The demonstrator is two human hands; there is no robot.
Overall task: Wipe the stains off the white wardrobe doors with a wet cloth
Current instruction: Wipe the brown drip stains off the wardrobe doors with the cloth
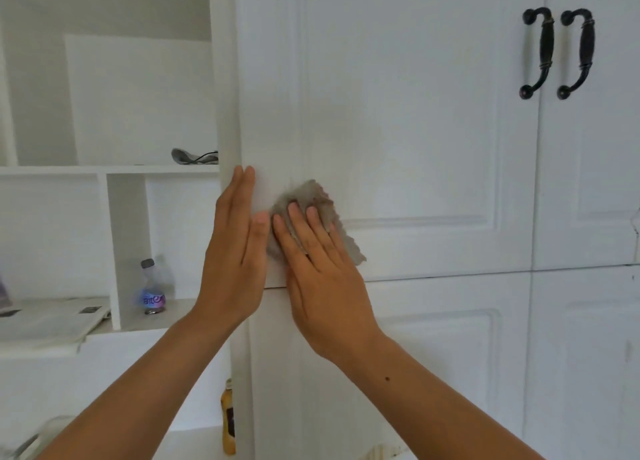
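The right hand [318, 272] lies flat and open on a gray cloth [313, 213] and presses it against the upper white wardrobe door [398, 113]. The fingers [313, 227] are spread out over the cloth, so the hand pushes on it and does not pinch it. The cloth sits near the bottom left corner of that door, just over the raised frame line, and its wavy edge pokes out above and to the right of the fingers. The left hand [235, 251] is open too, with its fingers straight and close together. It rests flat on the left edge of the same door, just beside the cloth, and it holds nothing. A lower door [450, 355] starts right under the hands. Up on the right are two dark curved handles [557, 52], one on each of two doors that meet there. To the left are open white shelves [104, 170]. On one shelf stands a small plastic bottle [152, 288] with a gray cap and a purple label (the letters are too blurry to read). A gray thing [192, 157] lies on the shelf above it, maybe another rag. Low down by the edge of the wardrobe, a yellow bottle [228, 421] shows.
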